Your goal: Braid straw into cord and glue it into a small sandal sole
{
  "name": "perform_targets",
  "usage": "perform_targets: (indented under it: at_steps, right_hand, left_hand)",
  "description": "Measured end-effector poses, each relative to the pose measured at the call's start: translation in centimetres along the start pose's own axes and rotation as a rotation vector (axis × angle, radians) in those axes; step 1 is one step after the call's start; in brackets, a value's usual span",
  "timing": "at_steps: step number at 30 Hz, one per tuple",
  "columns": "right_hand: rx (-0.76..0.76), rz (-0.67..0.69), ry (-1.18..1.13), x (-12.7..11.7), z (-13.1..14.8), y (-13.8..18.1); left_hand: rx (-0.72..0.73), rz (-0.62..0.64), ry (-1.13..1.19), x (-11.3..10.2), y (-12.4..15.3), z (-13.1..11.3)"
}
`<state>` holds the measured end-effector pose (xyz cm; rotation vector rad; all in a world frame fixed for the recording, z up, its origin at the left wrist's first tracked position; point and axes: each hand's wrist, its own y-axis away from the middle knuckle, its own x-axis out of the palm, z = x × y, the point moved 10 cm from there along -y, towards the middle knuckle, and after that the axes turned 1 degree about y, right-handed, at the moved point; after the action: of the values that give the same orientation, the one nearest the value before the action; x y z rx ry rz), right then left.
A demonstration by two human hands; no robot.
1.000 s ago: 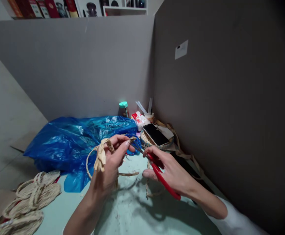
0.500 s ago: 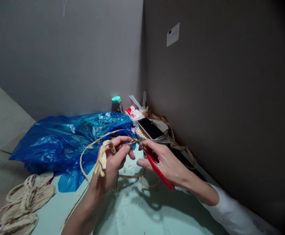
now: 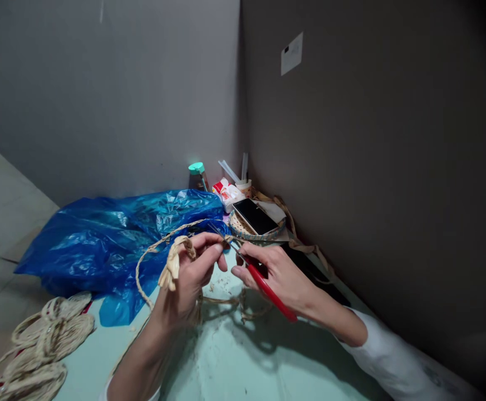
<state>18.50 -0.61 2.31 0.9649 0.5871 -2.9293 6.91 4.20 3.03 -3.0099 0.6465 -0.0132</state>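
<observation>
Close together, left hand (image 3: 199,267) points forward, pinching straw-coloured strand (image 3: 227,239); right hand (image 3: 282,275), angled inward, grips red-handled scissors (image 3: 271,293).

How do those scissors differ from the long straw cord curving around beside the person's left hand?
The scissors have smooth, bright red handles and metal blades, while the straw cord is pale tan and looks twisted or braided. The scissors look stiff and fairly straight; the straw cord bends in a loose curve. The scissors are gripped in the right hand, whereas the straw cord arcs beside the left hand. Both are slender.
</observation>
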Motion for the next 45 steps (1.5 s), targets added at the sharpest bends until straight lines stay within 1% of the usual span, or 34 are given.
perform_targets:
  at_steps: [3, 11, 17, 21, 23, 25, 27, 30, 32, 34, 36, 39, 41, 42, 45]
  right_hand:
    - [-0.017, -0.005, 0.025, 0.4, -0.3, 0.1]
    - [0.007, 0.054, 0.071, 1.2, -1.2, -0.1]
    - [0.03, 0.023, 0.15, 1.1, -2.2, -0.2]
    - [0.031, 0.091, 0.206, 1.3, -2.2, -0.2]
    - [0.038, 0.13, 0.259, 1.0, -2.2, -0.1]
    - [0.056, 0.17, 0.336, 0.4, -2.5, 0.2]
    - [0.096, 0.209, 0.441, -0.3, -3.3, 0.9]
    - [0.17, 0.261, 0.619, -0.8, -5.3, 2.2]
    - [0.193, 0.291, 0.715, -0.5, -6.4, 2.9]
    - [0.196, 0.313, 0.792, 0.0, -7.1, 3.3]
    - [0.187, 0.32, 0.86, 0.5, -7.1, 3.3]
    - [0.149, 0.309, 0.947, 1.0, -5.6, 2.4]
    - [0.076, 0.328, 0.962, 2.3, -3.9, 1.4]
    - [0.021, 0.354, 0.953, 3.4, -3.1, 0.8]
    - [-0.145, 0.48, 0.896, 7.8, -1.7, -0.4]
  left_hand:
    - [-0.009, -0.006, -0.014, -0.1, -0.2, 0.4]
    - [-0.081, 0.017, -0.004, -0.4, -1.6, 2.5]
    - [-0.098, 0.034, -0.029, -0.1, -1.7, 2.5]
    - [-0.128, 0.061, -0.04, 0.1, -1.7, 2.7]
    - [-0.142, 0.083, -0.05, -0.2, -1.8, 2.6]
    - [-0.136, 0.088, -0.055, -1.1, -1.8, 1.9]
    - [-0.104, 0.054, -0.046, -2.8, -1.8, 0.5]
    - [-0.02, -0.059, 0.002, -6.1, -1.5, -2.3]
    - [0.035, -0.135, 0.033, -8.1, -1.0, -4.0]
    - [0.078, -0.198, 0.049, -9.6, -0.5, -5.2]
    - [0.108, -0.248, 0.047, -10.7, 0.0, -5.9]
    - [0.149, -0.305, 0.041, -12.0, 0.5, -6.6]
    - [0.189, -0.327, 0.06, -12.6, 0.8, -7.0]
    - [0.203, -0.328, 0.071, -12.7, 0.9, -7.2]
    - [0.217, -0.326, 0.095, -12.9, 1.2, -7.5]
